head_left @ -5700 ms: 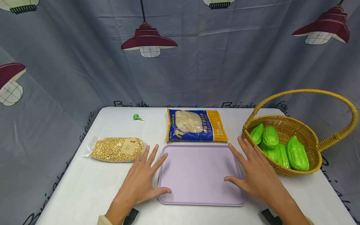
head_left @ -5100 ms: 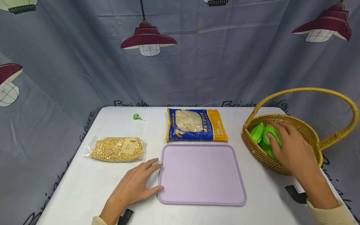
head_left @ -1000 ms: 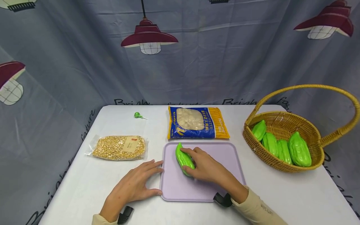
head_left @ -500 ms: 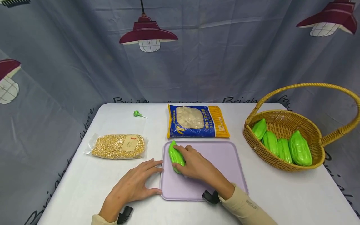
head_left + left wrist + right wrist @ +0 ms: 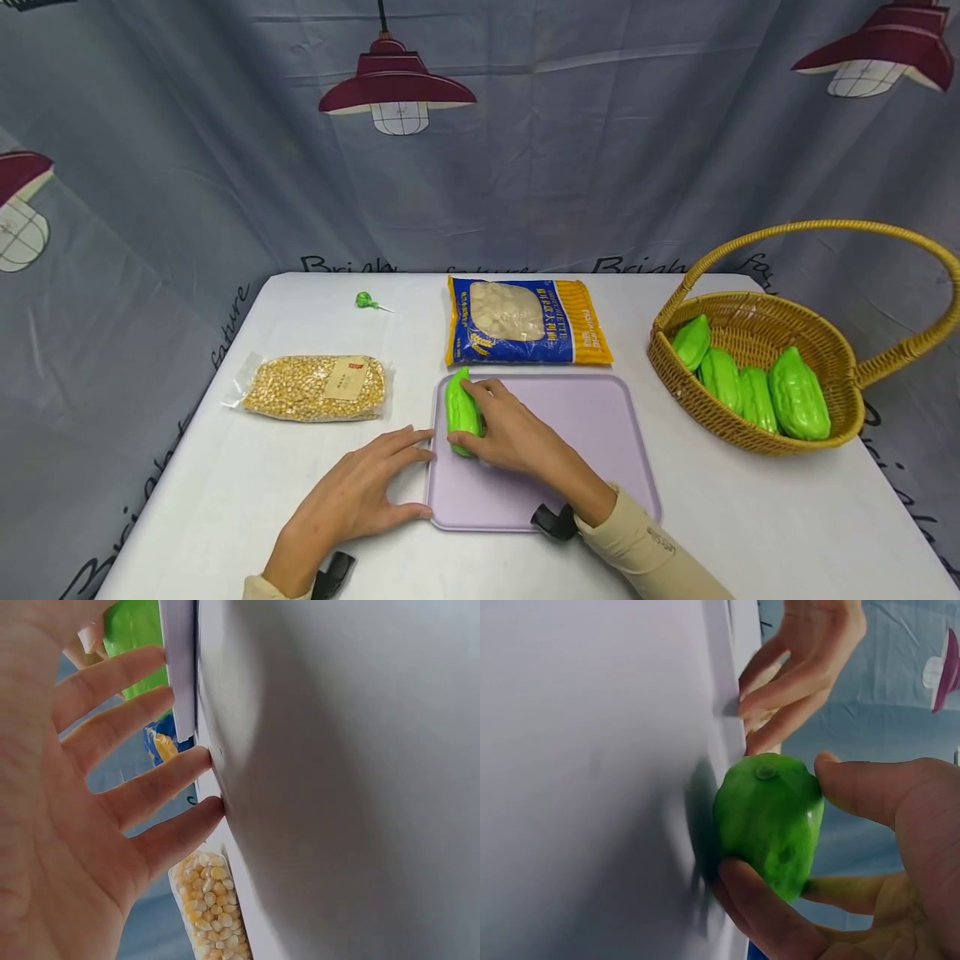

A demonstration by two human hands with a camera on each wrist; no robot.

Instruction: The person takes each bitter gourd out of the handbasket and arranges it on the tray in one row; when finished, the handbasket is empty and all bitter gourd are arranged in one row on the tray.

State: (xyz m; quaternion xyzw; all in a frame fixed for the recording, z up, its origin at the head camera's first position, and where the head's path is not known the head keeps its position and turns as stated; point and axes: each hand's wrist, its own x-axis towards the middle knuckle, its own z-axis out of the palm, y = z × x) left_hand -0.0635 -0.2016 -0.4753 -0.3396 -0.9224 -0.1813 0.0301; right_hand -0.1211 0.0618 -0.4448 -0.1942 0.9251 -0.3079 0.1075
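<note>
My right hand grips a bright green, ridged bitter melon over the left part of the lilac tray. In the right wrist view, thumb and fingers pinch the sides of the bitter melon, its stem end facing the camera; whether it touches the tray is hard to tell. My left hand lies by the tray's left edge, fingers spread and loosely straight, fingertips touching or almost touching the rim. The left wrist view shows that palm with nothing in it.
At the right stands a wicker basket with a tall handle, holding several more green melons. A blue-and-yellow pasta bag lies behind the tray. Left of it are a bag of corn kernels and a small green lollipop.
My right hand went into the basket, took out one bitter melon and brought it over the tray, then shifted it left. My left hand moved slightly to the tray's left edge and stayed.
</note>
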